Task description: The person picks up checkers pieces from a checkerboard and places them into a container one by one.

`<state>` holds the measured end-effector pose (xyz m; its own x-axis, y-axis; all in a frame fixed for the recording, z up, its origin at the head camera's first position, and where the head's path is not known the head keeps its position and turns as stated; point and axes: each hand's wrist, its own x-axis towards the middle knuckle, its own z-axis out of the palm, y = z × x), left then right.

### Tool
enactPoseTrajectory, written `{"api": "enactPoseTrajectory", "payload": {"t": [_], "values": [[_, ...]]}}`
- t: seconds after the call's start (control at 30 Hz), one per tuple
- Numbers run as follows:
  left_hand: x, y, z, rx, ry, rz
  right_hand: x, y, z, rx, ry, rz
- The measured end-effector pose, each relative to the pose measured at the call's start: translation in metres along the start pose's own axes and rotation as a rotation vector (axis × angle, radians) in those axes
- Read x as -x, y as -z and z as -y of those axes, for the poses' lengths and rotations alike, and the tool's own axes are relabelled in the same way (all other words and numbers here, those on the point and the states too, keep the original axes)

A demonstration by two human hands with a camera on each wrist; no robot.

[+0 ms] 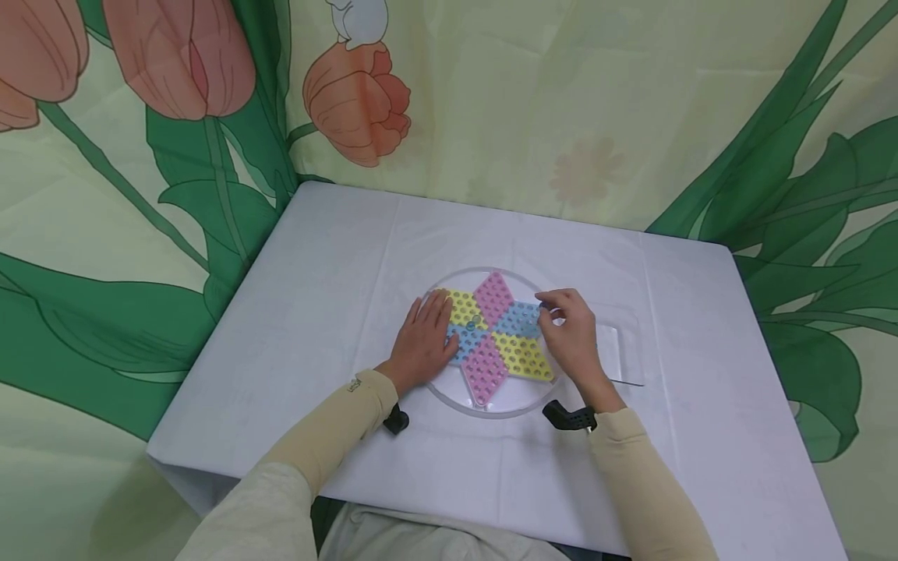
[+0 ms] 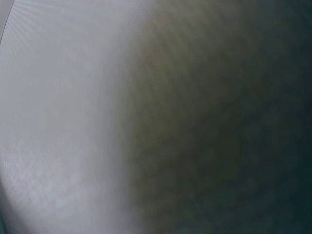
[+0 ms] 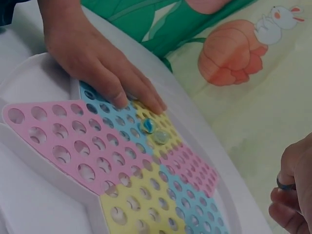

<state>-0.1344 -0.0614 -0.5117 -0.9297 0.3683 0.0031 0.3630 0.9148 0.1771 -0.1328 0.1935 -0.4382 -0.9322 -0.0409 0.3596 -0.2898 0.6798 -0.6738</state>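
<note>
Star-shaped holed board (image 1: 492, 336), pink-blue-yellow, lying flat, two marbles (image 3: 148, 126) near centre

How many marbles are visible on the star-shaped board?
2: a blue-streaked marble and, right beside it, a pale greenish marble, both near the middle of the board. Others may be hidden under the left hand.
</note>
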Motion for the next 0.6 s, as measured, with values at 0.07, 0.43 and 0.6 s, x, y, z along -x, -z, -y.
{"api": "enactPoseTrajectory", "payload": {"t": [0.07, 0.43, 0.6], "values": [[0.0, 0.0, 0.0, 0.002, 0.002, 0.002, 0.0, 0.002, -0.001, 0.007, -0.01, -0.007], [0.0, 0.0, 0.0, -0.005, 0.008, 0.009, 0.002, 0.015, -0.011, 0.005, -0.059, -0.054], [-0.001, -0.001, 0.0, -0.013, 0.004, 0.003, 0.005, 0.021, -0.017, 0.021, -0.078, -0.078]]}}
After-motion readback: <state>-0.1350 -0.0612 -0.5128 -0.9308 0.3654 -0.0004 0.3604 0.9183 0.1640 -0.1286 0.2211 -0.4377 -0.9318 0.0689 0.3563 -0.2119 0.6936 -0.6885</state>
